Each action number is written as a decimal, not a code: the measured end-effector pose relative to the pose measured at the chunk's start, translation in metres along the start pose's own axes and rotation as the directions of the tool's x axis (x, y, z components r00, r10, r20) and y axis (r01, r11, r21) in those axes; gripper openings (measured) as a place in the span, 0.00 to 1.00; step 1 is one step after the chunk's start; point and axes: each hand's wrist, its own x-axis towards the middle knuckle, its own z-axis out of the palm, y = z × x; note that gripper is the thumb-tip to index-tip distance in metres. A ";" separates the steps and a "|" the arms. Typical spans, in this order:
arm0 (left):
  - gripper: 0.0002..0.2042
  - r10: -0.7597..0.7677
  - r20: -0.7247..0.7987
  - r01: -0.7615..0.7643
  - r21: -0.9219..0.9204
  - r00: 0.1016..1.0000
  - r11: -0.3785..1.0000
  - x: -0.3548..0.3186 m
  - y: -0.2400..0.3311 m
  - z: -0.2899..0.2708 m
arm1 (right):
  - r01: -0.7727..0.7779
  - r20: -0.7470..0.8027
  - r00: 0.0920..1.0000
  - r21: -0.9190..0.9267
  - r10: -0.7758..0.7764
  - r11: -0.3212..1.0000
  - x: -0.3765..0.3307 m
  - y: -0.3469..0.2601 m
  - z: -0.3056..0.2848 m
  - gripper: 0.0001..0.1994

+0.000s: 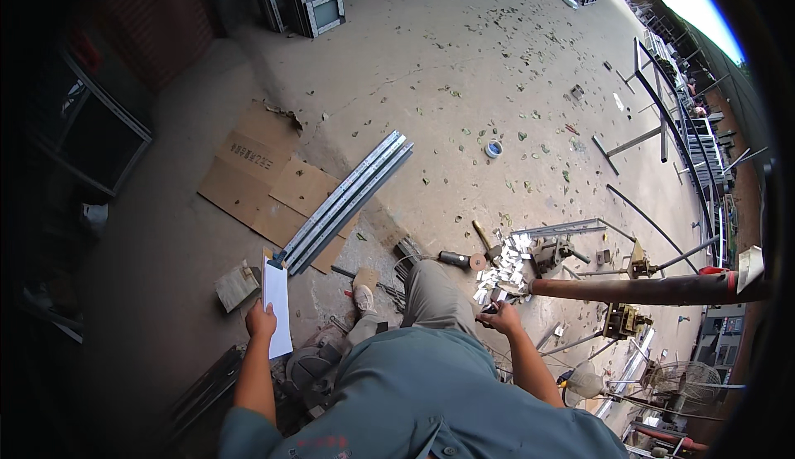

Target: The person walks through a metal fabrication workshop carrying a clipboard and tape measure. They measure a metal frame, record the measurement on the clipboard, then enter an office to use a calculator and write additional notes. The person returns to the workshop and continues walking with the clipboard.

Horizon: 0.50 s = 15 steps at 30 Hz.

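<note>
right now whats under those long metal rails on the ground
Flattened brown cardboard sheets lie under the lower end of the metal rails; the upper end rests on bare concrete. Whatever sits directly beneath them is covered.

open concrete ahead; metal rails [348, 202], angle grinder [457, 259] and scrap pile [501, 269] crowd the feet.

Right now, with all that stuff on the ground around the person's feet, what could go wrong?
1. The angle grinder and metal rails lie close to the person's shoe, so a step forward might trip on them.
2. The pile of small shiny metal pieces could be sharp if knelt on or grabbed.
3. The white sheet in the left hand could hide the ground beneath it.
</note>
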 end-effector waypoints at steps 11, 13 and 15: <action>0.15 0.245 0.173 -0.278 0.205 0.954 0.939 0.162 0.136 -0.093 | -0.204 0.275 0.938 -0.053 0.210 0.978 0.132 -0.040 0.015 0.36; 0.15 0.277 0.199 -0.313 0.186 0.940 0.931 0.189 0.158 -0.115 | -0.162 0.379 0.906 -0.103 0.189 0.981 0.168 -0.056 -0.001 0.37; 0.15 0.248 0.248 -0.303 0.213 0.936 0.929 0.213 0.188 -0.137 | -0.130 0.381 0.904 -0.186 0.193 0.974 0.204 -0.081 -0.032 0.38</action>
